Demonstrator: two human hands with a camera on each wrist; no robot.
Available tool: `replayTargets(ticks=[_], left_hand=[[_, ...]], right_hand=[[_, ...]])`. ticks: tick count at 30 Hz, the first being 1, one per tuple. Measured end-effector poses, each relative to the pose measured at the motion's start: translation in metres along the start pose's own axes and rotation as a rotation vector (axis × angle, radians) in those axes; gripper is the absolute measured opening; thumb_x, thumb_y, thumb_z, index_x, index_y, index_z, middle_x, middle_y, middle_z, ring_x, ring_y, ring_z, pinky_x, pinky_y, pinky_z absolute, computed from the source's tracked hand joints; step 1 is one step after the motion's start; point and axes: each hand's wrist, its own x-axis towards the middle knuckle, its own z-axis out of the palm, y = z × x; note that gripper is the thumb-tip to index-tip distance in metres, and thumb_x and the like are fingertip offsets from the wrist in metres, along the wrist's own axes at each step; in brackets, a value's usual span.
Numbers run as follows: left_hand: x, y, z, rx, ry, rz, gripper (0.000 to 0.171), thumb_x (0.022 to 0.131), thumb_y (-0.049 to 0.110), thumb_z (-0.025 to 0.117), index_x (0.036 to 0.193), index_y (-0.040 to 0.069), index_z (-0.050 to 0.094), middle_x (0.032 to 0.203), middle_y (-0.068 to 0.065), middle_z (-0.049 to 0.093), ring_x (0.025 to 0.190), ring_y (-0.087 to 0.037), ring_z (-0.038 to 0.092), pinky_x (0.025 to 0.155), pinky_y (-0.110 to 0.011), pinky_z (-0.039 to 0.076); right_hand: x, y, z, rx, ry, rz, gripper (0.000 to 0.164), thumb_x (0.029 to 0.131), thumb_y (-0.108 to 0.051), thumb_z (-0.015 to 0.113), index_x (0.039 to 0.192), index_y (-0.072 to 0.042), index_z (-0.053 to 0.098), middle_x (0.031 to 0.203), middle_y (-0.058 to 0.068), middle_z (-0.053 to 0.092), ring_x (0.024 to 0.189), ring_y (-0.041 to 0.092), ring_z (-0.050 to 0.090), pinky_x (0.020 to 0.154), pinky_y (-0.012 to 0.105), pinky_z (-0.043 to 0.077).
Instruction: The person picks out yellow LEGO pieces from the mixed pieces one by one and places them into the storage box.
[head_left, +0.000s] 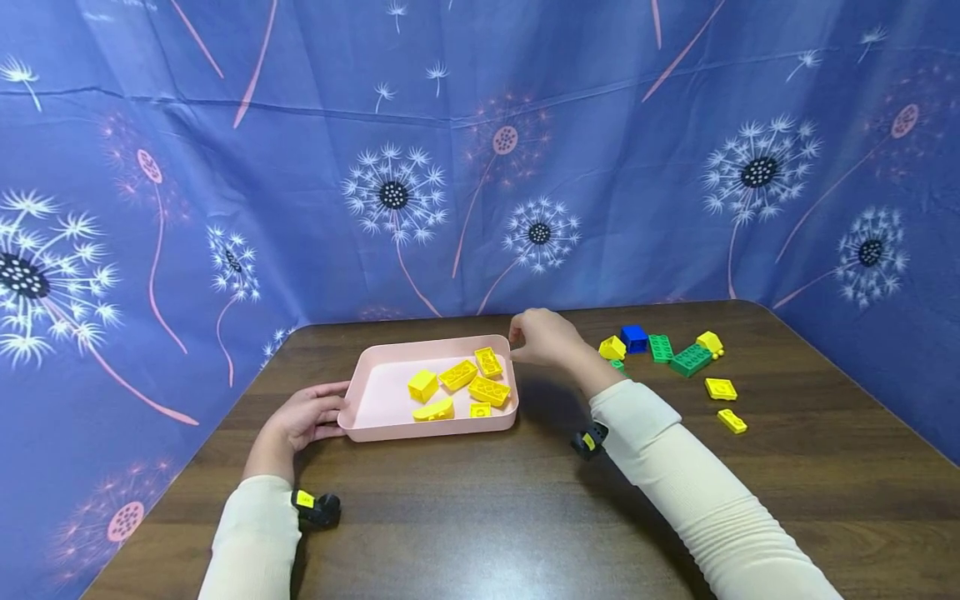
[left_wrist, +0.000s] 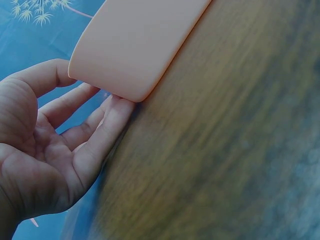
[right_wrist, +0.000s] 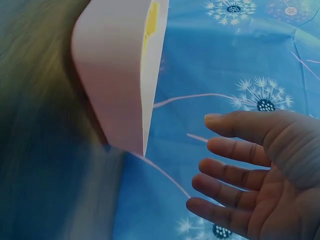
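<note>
Left fingers: on the left hand (head_left: 303,415), the fingers (left_wrist: 110,120) reach out fairly straight and touch the tray's left end wall, not wrapped round it; their tips slip out of sight behind its corner.
Right fingers: the right hand (head_left: 551,337) is by the tray's far right corner, loosely extended and holding nothing; seen from the wrist, there is a gap to the wall.
Pink tray: the tray (head_left: 382,392) lies between the two hands, toward the back of the counter (head_left: 450,500).
Yellow load: inside are a yellow cube (head_left: 423,385), three studded yellow bricks (head_left: 489,391), a curved yellow piece (head_left: 433,410) and a small square yellow piece (head_left: 480,410), mostly toward the right half.
Loose blocks: beyond the right forearm lie a blue block (head_left: 634,339), two green bricks (head_left: 691,359) and four yellow pieces (head_left: 721,389). Another green piece (head_left: 617,365) is partly hidden by the arm, so I can't fairly judge its shape.
Cream sleeves: both sleeves (head_left: 255,533) end near small black wrist devices (head_left: 318,510).
Dandelion cloth: a blue cloth (head_left: 300,167), patterned with white and pink dandelions, hangs behind the counter.
</note>
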Motion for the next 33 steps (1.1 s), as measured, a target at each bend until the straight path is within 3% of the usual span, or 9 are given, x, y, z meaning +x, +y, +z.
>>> replayTargets(ticks=[13, 25, 33], left_hand=[[0.001, -0.003, 0.001, -0.004, 0.004, 0.000, 0.063, 0.095, 0.003, 0.055, 0.151, -0.005, 0.025, 0.099, -0.005, 0.070, 0.084, -0.015, 0.068, 0.072, -0.035, 0.058], [-0.002, -0.003, 0.000, -0.015, 0.024, 0.005, 0.063, 0.095, 0.002, 0.054, 0.151, -0.005, 0.026, 0.096, -0.005, 0.070, 0.083, -0.015, 0.069, 0.071, -0.035, 0.059], [-0.001, -0.002, 0.002, -0.021, 0.027, 0.011, 0.062, 0.094, 0.002, 0.055, 0.150, -0.005, 0.029, 0.093, -0.003, 0.071, 0.081, -0.014, 0.069, 0.070, -0.034, 0.059]], right_hand=[[-0.027, 0.043, -0.003, -0.088, 0.004, -0.017, 0.025, 0.079, -0.025, 0.080, 0.095, -0.008, 0.070, 0.090, 0.003, 0.061, 0.079, 0.021, 0.056, 0.068, 0.040, 0.050], [-0.042, 0.087, -0.002, -0.020, -0.011, 0.062, 0.029, 0.083, -0.021, 0.076, 0.104, -0.002, 0.069, 0.099, 0.012, 0.065, 0.085, 0.027, 0.061, 0.072, 0.043, 0.051], [-0.054, 0.104, 0.006, 0.035, 0.094, 0.091, 0.035, 0.082, -0.018, 0.076, 0.111, 0.001, 0.070, 0.110, 0.019, 0.066, 0.099, 0.036, 0.062, 0.080, 0.050, 0.052]])
